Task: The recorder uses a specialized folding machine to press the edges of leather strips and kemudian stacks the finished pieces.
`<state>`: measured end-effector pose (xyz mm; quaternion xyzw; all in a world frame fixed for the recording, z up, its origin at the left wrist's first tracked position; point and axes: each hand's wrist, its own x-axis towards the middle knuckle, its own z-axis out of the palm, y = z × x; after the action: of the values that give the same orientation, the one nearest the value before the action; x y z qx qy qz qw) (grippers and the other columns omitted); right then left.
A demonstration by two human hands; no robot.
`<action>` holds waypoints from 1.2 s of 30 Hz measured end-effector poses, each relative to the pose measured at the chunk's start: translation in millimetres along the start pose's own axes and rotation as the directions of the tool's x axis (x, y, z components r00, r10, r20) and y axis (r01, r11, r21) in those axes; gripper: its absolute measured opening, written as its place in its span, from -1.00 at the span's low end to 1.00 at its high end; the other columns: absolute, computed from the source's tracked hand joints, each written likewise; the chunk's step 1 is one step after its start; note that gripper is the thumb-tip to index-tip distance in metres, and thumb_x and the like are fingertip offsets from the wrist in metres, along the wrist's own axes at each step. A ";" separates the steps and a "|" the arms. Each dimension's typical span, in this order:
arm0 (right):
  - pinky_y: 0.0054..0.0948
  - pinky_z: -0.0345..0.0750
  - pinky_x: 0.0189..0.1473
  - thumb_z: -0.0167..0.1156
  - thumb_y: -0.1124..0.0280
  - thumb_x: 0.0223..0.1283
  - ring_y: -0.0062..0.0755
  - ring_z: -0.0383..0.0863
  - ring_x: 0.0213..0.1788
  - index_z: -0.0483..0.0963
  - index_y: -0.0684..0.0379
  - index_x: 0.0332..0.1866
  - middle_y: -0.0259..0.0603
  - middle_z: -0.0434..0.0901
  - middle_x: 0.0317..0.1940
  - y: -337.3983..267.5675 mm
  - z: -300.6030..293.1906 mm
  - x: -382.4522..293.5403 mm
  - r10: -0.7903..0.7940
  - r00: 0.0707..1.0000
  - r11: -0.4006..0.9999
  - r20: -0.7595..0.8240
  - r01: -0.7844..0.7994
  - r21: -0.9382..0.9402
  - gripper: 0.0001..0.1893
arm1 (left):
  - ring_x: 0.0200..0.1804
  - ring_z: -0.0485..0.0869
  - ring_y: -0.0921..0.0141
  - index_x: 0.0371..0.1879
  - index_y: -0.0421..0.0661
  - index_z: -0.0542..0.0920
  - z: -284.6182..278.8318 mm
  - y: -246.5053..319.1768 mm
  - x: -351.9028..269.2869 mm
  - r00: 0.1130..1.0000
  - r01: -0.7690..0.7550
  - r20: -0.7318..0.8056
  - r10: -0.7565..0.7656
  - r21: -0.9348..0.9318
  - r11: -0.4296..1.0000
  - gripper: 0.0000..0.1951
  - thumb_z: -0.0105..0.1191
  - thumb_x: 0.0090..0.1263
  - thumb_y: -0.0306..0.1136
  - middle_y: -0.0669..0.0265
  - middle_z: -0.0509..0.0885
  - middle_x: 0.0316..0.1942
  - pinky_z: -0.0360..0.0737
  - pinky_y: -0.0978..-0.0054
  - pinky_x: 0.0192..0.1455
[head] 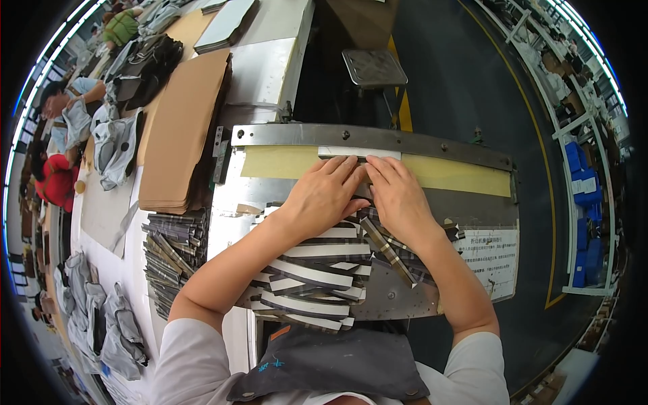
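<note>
A white-faced strip with a dark edge (360,151) lies along the steel bar (374,137) of a metal-topped folding machine, over a yellow tape-like band (455,176). My left hand (326,190) has its fingertips on the strip's near edge, holding it down. Beside it, my right hand (400,197) does the same, and the two hands nearly touch. White and dark strips (314,273) are piled below my left forearm. A plaid strip (387,250) lies slanted under my right wrist. The fingers hide part of the strip they hold.
A stack of brown cardboard sheets (185,131) stands left of the machine, with a heap of plaid strips (169,258) below it. A sheet with printed writing (488,260) is fixed at the right. Beyond the bar is a metal stool (374,68). Several people work at far left.
</note>
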<state>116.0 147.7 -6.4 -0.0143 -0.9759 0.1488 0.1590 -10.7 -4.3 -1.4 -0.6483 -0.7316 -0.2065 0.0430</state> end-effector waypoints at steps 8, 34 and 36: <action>-0.20 0.44 0.28 0.15 0.56 0.17 -0.05 0.45 0.26 0.47 0.42 0.12 0.04 0.50 0.11 -5.3 -0.3 -2.7 0.012 0.998 1.000 -0.057 -0.013 -0.014 -0.62 | 0.23 0.52 0.11 0.05 -0.33 0.54 -2.0 1.8 0.6 0.999 -0.038 -0.007 0.038 0.062 0.997 -0.51 0.17 0.36 -0.12 0.01 0.58 0.15 0.48 0.24 0.29; -0.22 0.49 0.18 0.33 0.44 0.08 -0.13 0.56 0.08 0.60 0.32 -0.04 -0.12 0.60 -0.05 6.9 -8.9 0.1 0.195 0.979 0.973 -0.067 -0.201 -0.111 -0.68 | 0.21 0.56 0.09 0.03 -0.31 0.60 1.6 -2.4 1.3 0.994 -0.100 -0.043 0.099 -0.028 0.995 -0.51 0.14 0.40 -0.07 0.02 0.60 0.17 0.45 0.21 0.33; -0.20 0.47 0.23 0.28 0.45 0.13 -0.08 0.52 0.17 0.54 0.37 0.08 -0.05 0.58 0.09 5.7 1.0 -0.5 0.021 0.986 0.996 -0.167 -0.036 -0.088 -0.61 | 0.26 0.52 0.07 0.08 -0.34 0.57 1.6 -5.2 0.6 0.997 -0.042 -0.060 0.046 0.068 0.997 -0.44 0.09 0.43 0.00 -0.03 0.57 0.22 0.41 0.19 0.37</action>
<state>116.0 152.8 -9.2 -0.0477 -0.9647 0.1051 0.2369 -15.4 -3.6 -3.9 -0.6558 -0.7219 -0.2009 0.0916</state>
